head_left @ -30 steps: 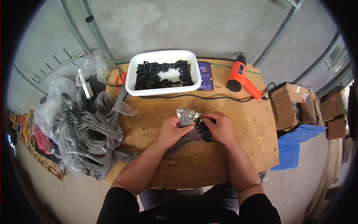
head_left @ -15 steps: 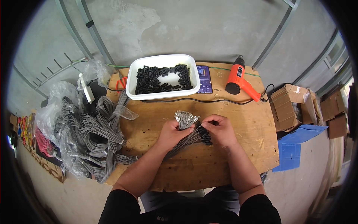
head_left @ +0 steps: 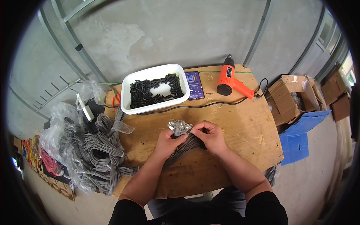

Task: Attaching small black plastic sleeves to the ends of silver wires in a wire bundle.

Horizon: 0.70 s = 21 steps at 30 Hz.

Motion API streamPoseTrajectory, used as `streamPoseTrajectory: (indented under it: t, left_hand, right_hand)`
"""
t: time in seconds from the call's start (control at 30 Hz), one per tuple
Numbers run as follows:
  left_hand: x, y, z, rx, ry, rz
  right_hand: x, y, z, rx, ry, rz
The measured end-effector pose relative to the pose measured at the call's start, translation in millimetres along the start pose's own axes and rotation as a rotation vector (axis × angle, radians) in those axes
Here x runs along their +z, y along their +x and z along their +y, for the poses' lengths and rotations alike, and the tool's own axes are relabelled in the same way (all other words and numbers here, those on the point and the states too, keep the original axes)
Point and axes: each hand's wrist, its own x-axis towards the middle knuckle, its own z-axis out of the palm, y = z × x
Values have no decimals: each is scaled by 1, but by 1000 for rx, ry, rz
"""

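My left hand (head_left: pixel 167 144) is closed around a bundle of grey wires (head_left: pixel 182 149) near its upper end. Shiny metal terminals (head_left: pixel 179 126) fan out above the thumb and fingers. At the bundle's right side, my right hand (head_left: pixel 212 138) pinches what looks like the end of a single wire, thumb against forefinger. Its fingertips are close to the terminals, and exactly what sits between them is too small to make out. Below the hands the wires trail down and left across the wooden table (head_left: pixel 240 150).
A white tub (head_left: pixel 125 93) of short black tubes stands at the back, beside a phone (head_left: pixel 195 85) with a lit screen. An orange heat gun (head_left: pixel 226 78) lies further right, its cord crossing the table. Coiled grey wires (head_left: pixel 101 144) and plastic bags fill the left; cardboard boxes (head_left: pixel 279 93) stand right.
The view has swung, so the table's things appear shifted and tilted. My right hand has come slightly closer to the bundle; the left hand keeps its hold. Dark ends under the right hand no longer show.
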Motion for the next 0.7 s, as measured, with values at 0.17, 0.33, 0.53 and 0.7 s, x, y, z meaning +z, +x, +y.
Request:
streamPoseTrajectory:
  t: [0.17, 0.33, 0.53, 0.7]
  left_hand:
    - [-5, 2, -7, -12, -20, 71]
    - [-3, 3, -5, 4, -52, 51]
    - [-7, 4, -7, 7, -9, -4]
    - [1, 0, 2, 22, -3, -20]
  right_hand:
    - [-5, 2, 1, 3, -117, -33]
    - [-8, 4, -1, 81, -81, -42]
    - [-10, 5, -7, 122, -37, -92]
    - [-10, 4, -11, 164, -2, -83]
